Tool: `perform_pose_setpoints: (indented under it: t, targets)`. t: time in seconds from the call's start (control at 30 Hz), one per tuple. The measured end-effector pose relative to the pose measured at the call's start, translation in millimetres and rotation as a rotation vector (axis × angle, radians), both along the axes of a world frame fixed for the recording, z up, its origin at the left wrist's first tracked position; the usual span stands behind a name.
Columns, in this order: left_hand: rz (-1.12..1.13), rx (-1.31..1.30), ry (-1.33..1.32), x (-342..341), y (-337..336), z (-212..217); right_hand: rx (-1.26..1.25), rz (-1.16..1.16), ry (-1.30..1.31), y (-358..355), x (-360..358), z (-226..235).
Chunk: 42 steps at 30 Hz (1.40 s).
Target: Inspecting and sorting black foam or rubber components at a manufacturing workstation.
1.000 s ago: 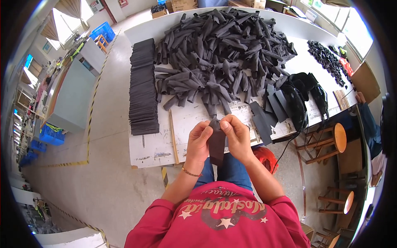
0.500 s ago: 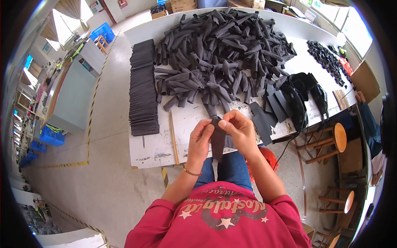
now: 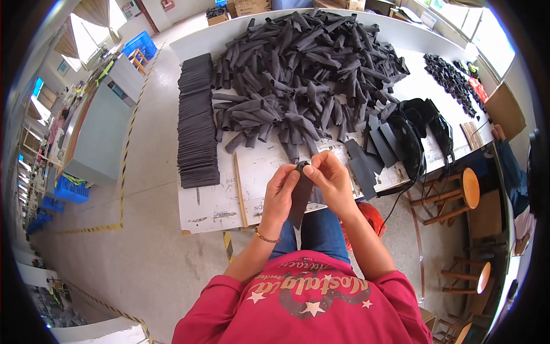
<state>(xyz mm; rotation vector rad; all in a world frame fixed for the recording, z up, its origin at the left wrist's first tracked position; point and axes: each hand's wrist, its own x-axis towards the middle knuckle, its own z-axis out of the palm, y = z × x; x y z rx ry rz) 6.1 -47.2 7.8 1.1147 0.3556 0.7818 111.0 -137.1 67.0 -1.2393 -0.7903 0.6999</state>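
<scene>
Over the table's front edge, a dark grey fabric strip (image 3: 299, 200) hangs downward from my fingers. Its upper end is pinched between thumb and fingers of my left hand (image 3: 279, 189) and also of my right hand (image 3: 333, 182), the two thumbs close together. Just beyond my fingertips lies a big heap of dark rolled fabric pieces (image 3: 309, 74). A tall neat stack of flat dark fabric pieces (image 3: 198, 126) runs along the table's left edge. Several flat dark strips (image 3: 360, 166) lie to the right of my right hand.
A thin wooden stick (image 3: 239, 189) lies on the white table (image 3: 220, 200). Black shiny items with cables (image 3: 413, 135) rest at the right edge. Small dark pieces (image 3: 450, 83) are spread farther right. Wooden stools (image 3: 470, 188) stand at the right; something red (image 3: 371, 221) sits below the table edge.
The hanging strip has turned and swung slightly left, its lower end now pointed and a little lower. Both hands keep their pinch in nearly the same place.
</scene>
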Motion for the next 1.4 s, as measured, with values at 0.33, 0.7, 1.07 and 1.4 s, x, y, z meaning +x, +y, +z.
perform_pose_setpoints:
  t: [0.33, 0.7, 1.07, 1.4]
  targets:
    - [-0.108, -0.135, 0.052, -13, 5, 8, 0.035, 0.003, -0.25, -11, 30, 21]
    - [-0.276, 0.125, 0.143, -17, 11, 15, -0.188, 0.439, -0.002, -27, 49, 19]
    - [-0.411, -0.017, 0.169, -22, 18, 22, -0.265, 0.559, -0.148, -27, 56, 17]
    - [-0.381, 0.012, 0.177, -24, 23, 16, -0.274, 0.479, -0.234, -25, 48, 27]
